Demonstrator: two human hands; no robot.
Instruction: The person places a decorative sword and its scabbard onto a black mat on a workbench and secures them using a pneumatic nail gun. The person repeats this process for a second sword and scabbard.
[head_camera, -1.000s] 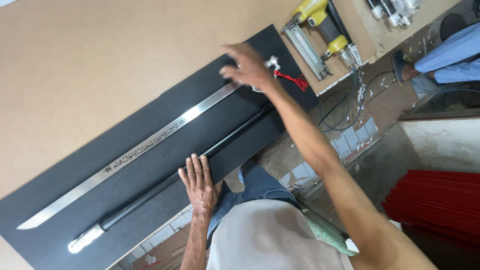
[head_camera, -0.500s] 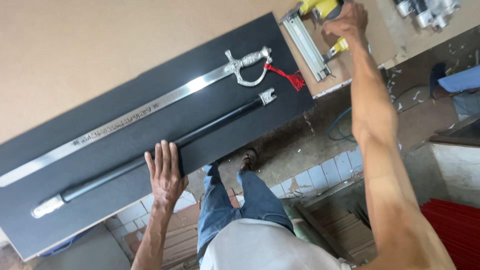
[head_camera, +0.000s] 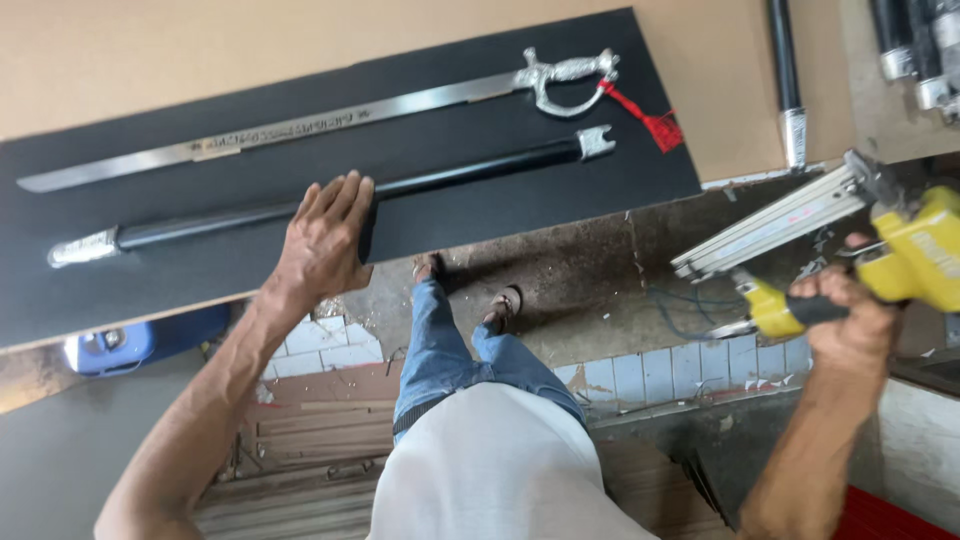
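Tan table (head_camera: 200, 50) fills the top of the view, carrying a long black board (head_camera: 480, 210) that runs from 9 to 2 o'clock. We see a bare sword (head_camera: 330, 120) lying on the board's far half, silver hilt at the 1 o'clock end with a red tassel (head_camera: 650, 122) just beside it. Its black scabbard (head_camera: 420, 182) lies parallel, nearer us, silver tip toward 9 o'clock.

Our left hand (head_camera: 325, 240) presses palm-down on the board's near edge, fingers (head_camera: 345, 195) spread flat and open, tips touching the scabbard; forearm comes up from 7 o'clock, elbow bent.

Our right hand (head_camera: 845, 320) sits at 3 o'clock, off the table and well apart from the board, fingers closed around the dark grip of a yellow nail gun (head_camera: 900, 260). Its long metal magazine (head_camera: 770, 225) points toward 10 o'clock. Right forearm rises from 5 o'clock, wrist cocked upward.

More black scabbards (head_camera: 785, 70) lie at 1 o'clock on the table. Below, we see blue jeans (head_camera: 450, 350), sandalled feet on a dirty concrete floor (head_camera: 590, 270), and a blue object (head_camera: 130, 340) under the board at 8 o'clock.
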